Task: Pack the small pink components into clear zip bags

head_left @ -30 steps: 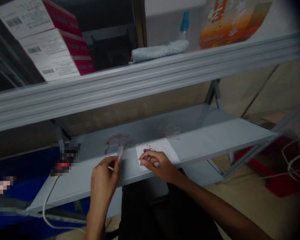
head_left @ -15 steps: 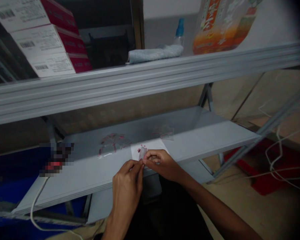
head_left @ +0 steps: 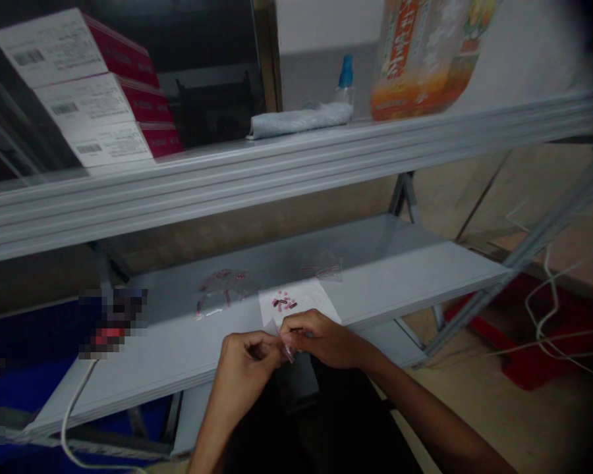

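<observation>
My left hand (head_left: pixel 250 368) pinches the left side of a small clear plastic zip bag (head_left: pixel 288 355) just off the shelf's front edge. My right hand (head_left: pixel 321 339) has its fingers closed on the same bag from the right. Most of the bag is hidden behind my fingers. Just beyond my hands, a sheet of white paper (head_left: pixel 316 301) lies flat on the lower shelf. Several small pink tablets (head_left: pixel 287 299) and dark capsules (head_left: pixel 292 305) are scattered over its left part.
A pile of clear zip bags (head_left: pixel 225 289) lies left of the paper; more bags (head_left: pixel 330 268) lie behind it. On the upper shelf (head_left: pixel 217 187) stand stacked boxes (head_left: pixel 109 99), a folded cloth (head_left: pixel 301 122), a spray bottle (head_left: pixel 344 82) and a large orange bottle (head_left: pixel 420 66). A white cable (head_left: pixel 72 401) hangs at left.
Both hands have drawn back from the paper toward my body with the zip bag, tilting it downward. The tablets and capsules on the paper now show more fully. The view has shifted slightly.
</observation>
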`<state>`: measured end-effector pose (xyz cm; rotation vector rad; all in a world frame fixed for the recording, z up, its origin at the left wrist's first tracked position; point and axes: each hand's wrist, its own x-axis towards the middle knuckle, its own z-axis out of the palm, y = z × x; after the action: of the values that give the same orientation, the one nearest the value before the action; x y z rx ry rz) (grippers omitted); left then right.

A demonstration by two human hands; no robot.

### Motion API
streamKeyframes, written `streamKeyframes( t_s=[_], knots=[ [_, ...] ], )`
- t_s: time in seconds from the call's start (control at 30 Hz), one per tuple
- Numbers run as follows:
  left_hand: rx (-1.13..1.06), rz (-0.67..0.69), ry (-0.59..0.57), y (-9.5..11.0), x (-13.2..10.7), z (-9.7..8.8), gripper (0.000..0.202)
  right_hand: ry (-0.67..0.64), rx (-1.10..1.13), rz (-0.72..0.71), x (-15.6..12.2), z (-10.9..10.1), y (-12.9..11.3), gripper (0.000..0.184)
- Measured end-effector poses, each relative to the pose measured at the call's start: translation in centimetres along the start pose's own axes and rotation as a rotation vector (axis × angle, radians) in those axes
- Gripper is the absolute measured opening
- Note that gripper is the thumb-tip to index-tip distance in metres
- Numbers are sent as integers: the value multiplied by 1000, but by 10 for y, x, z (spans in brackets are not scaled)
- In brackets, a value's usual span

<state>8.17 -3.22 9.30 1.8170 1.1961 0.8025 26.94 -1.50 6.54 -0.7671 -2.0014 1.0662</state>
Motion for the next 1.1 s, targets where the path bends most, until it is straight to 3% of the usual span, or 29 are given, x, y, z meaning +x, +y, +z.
streamKeyframes(
  t_s=[0.17,0.3,0.4,0.53,0.67,0.8,0.9,0.97,1.1],
  knots=[
    [106,6,142,-3,-2,3,20,90,-216,-87,1,8,-7,20],
    [264,-27,332,-7,0,2,16,359,-385,28,1,11,1,21],
    [297,31,319,-7,1,9,16,471,-469,86,0,10,9,15],
    [339,109,243,-6,-2,26,18,454,-373,72,3,8,14,9],
    [402,64,365,-10,0,28,19,498,-206,57,4,7,13,5],
    [206,122,424,-21,12,20,10,555,72,93,5,1,13,8],
    [-99,108,456,-33,25,14,42,599,324,89,8,-4,16,20],
    [-340,27,354,-40,31,11,54,576,430,77,11,-5,21,27],
    [-695,-122,92,-48,38,6,59,520,534,81,20,-3,31,38]
  ],
)
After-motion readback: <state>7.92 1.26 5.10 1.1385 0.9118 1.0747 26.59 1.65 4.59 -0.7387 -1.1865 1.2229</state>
